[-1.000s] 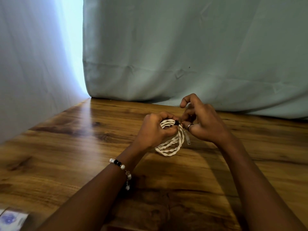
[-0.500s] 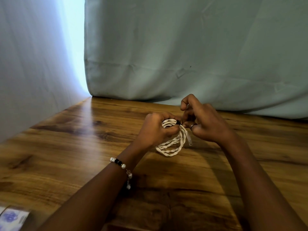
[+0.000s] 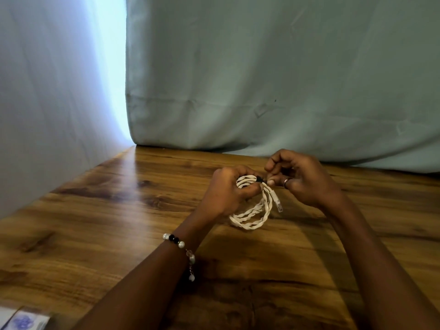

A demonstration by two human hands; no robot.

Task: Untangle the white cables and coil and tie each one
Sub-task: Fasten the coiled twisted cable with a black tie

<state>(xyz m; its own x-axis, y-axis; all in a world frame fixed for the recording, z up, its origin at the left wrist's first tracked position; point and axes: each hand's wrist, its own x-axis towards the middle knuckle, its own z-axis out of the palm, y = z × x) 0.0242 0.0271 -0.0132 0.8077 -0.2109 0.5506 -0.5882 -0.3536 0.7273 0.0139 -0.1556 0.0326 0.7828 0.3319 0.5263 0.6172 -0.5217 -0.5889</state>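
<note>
Presently we are finding one white cable [image 3: 252, 217] coiled, left fingers [image 3: 247, 190] clamped round it, right fingers [image 3: 271, 181] pinching its black tie [image 3: 259, 179]; tying looks unfinished.

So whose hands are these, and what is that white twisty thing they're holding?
These are a person's own two hands, filmed by a camera worn on the head, looking down at a wooden table. The left hand grips a white cable wound into a coil, with the lower loops hanging out of the fist. The right hand pinches a small black tie at the top of the coil. A clear plug dangles at the cable's end. Behind hangs a pale curtain. The left wrist wears a bead bracelet.
</note>
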